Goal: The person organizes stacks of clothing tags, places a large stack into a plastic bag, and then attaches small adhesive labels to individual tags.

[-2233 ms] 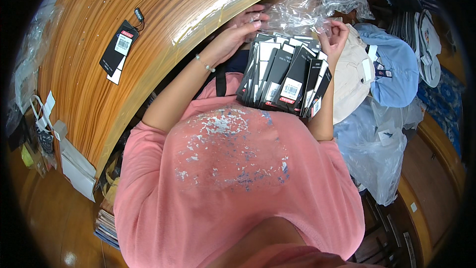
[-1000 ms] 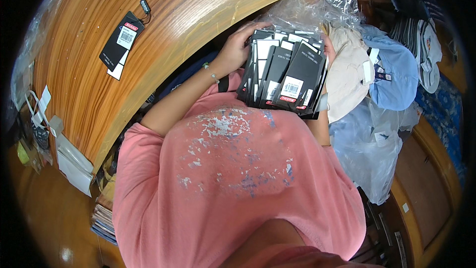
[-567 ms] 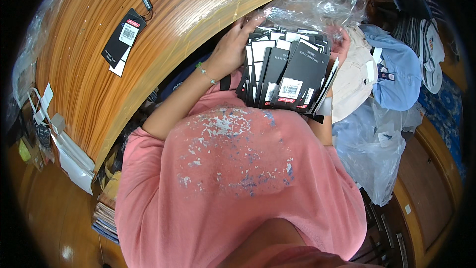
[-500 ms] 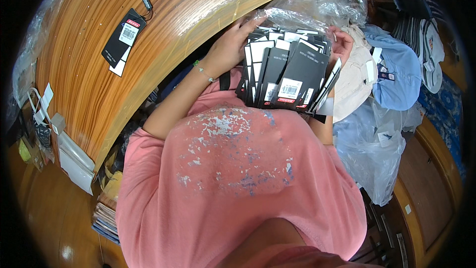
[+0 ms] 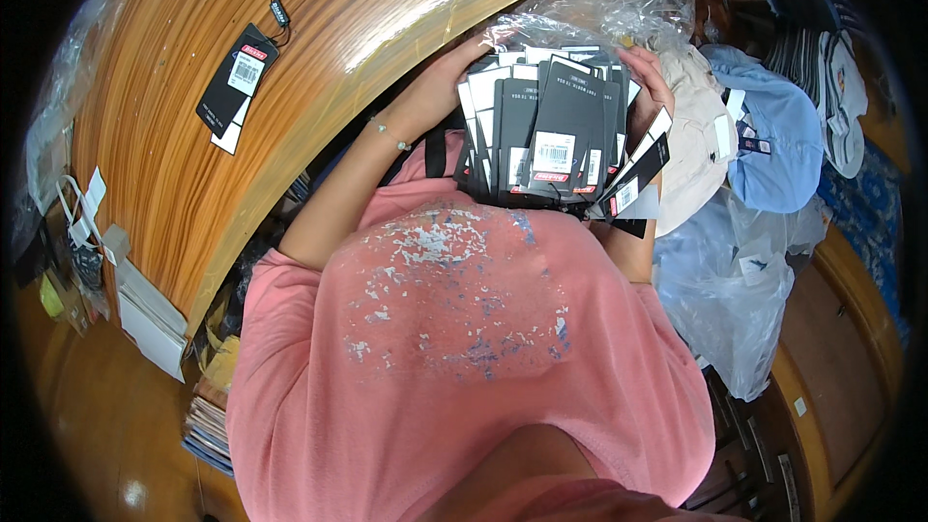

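Observation:
A thick bundle of black and white hang tags (image 5: 564, 121) with barcode stickers is held against my chest, in and under crinkled clear plastic (image 5: 551, 27). My left hand (image 5: 452, 72) grips the bundle's left side, its fingertips on the plastic at the upper edge. At the right side my right hand (image 5: 646, 79) has its fingers curled against the bundle and plastic. Part of both hands is hidden behind the tags. A few loose tags (image 5: 639, 172) fan out at the lower right, below my right hand.
A wooden table (image 5: 319, 48) curves across the upper left, with one black hang tag (image 5: 237, 82) on a cord. To the right are a beige cap (image 5: 691, 140), a blue cap (image 5: 773, 135), a stack of striped caps (image 5: 836, 106) and a clear plastic bag (image 5: 730, 300).
Both hands and the tag bundle have shifted slightly left. The tags at the lower right have turned, so a barcode face now shows.

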The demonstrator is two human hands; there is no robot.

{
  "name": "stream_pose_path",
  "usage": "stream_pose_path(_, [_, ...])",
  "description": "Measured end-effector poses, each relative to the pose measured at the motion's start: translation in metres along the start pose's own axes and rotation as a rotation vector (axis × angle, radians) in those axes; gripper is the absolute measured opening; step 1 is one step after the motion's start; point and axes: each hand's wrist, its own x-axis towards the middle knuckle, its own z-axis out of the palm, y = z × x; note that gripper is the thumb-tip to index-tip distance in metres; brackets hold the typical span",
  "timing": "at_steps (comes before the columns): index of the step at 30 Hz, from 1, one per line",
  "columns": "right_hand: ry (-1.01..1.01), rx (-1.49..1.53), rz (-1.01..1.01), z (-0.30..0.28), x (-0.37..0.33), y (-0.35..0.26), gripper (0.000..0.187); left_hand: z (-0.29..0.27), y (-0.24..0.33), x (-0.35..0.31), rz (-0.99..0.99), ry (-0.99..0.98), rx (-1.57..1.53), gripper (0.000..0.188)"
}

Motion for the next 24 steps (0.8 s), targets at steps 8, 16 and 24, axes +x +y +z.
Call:
stream_pose_path(8, [0.089,-0.431,-0.153,0.007,0.000,-0.020,0.054,0.004,0.000,0.003,0.204,0.136,0.138,0.060])
stream_pose_path(16, [0.307,-0.148,-0.086,0.016,-0.009,-0.013,0.015,0.005,-0.013,0.000,0.302,0.130,0.186,0.061])
stream_pose_path(24, [0.297,-0.273,-0.260,0.015,-0.011,-0.020,0.013,0.005,-0.005,-0.004,0.185,0.172,0.003,0.059])
